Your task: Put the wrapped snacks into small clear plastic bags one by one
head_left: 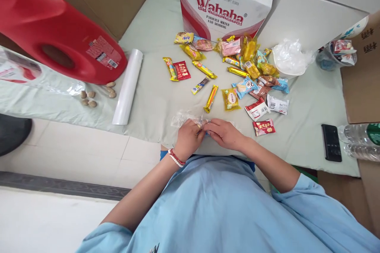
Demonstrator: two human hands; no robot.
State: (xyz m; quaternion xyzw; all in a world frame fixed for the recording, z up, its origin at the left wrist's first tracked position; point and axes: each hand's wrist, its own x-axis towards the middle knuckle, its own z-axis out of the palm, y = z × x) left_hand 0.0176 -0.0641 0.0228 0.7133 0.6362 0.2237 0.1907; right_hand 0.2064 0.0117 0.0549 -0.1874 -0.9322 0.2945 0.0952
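Both hands meet at the near edge of the cloth-covered table (151,99), pinching a thin clear plastic bag (179,119). My left hand (189,137), with beaded bracelets at the wrist, has its fingers closed on the bag's gathered plastic. Against it, my right hand (223,132) also has bent fingers pressed on the plastic. What lies under the fingers is mostly hidden. Just beyond the hands lie a yellow snack bar (211,99) and a square yellow-wrapped snack (230,99). A red snack packet (264,127) rests to the right of my right hand.
Wrapped snacks (251,61) are piled before a Wahaha water carton (221,12). A white bowl (289,61) holds crumpled plastic. Leftward are a plastic roll (127,87), a red jug (68,35) and several brown nuts (92,103). A phone (331,143) and bottles (360,133) lie right.
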